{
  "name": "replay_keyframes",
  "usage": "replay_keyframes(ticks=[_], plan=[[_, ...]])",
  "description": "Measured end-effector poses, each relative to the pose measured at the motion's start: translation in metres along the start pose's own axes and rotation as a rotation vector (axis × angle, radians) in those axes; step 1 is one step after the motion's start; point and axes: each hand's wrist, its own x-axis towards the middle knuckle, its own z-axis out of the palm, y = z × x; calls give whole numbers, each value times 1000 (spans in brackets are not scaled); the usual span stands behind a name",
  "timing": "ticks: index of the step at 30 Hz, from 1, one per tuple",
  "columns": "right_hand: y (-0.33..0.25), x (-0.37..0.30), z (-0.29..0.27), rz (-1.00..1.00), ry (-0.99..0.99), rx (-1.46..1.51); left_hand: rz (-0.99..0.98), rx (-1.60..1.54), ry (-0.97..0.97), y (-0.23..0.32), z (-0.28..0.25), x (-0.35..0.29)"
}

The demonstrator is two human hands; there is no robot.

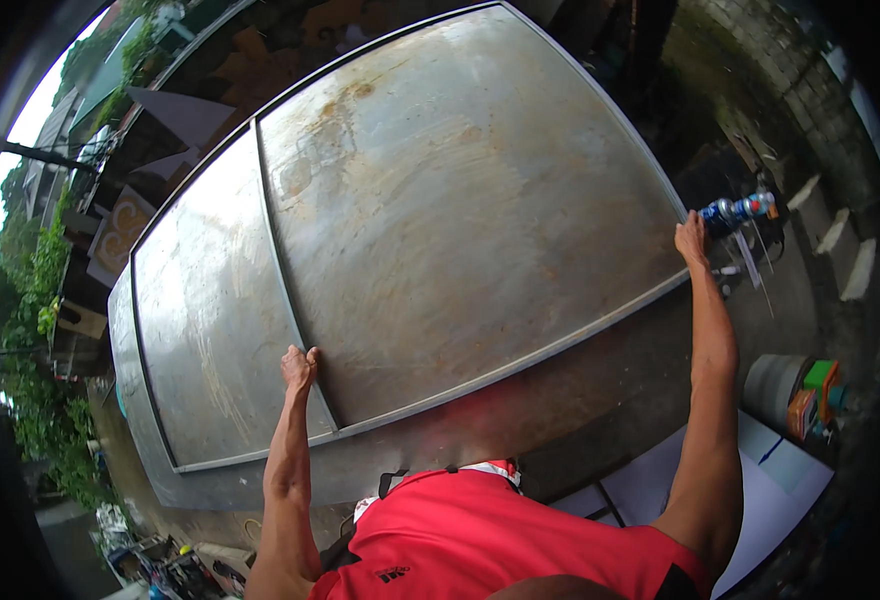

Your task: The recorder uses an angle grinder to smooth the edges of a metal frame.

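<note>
A long rectangular metal frame (520, 378) with crossbars lies over a stained, shiny metal-sheet tabletop (450, 220). My left hand (300, 367) is closed on one of the crossbars (278, 245), near the frame's near side. With the arm stretched out, my right hand (692, 238) is closed around the frame's right-hand bar, close to the near right corner. How far its fingers wrap under the bar is hidden. Just beyond that hand are blue cylindrical containers (728, 215), too small to make out fully.
A grey bucket (775, 385) stands at the right beside green and orange boxes (818, 388). A white panel (760, 480) lies behind my right arm. Cut sheet pieces (120, 235) lean beyond the far left side. Concrete blocks (858, 268) line the right; clutter (175, 570) fills the lower left.
</note>
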Motion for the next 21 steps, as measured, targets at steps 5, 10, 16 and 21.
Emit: replay_keyframes(ticks=[5,10,16,21], plan=[[16,47,13,70,-171,94,102,1,-30,-1,-3,2],[32,86,30,-56,-173,117,72,-60,42,5,-5,-4],[32,106,12,39,-189,315,70,-101,135,13,-9,-13],[26,101,-41,65,-248,287,-170,-454,340,22,-22,-27]])
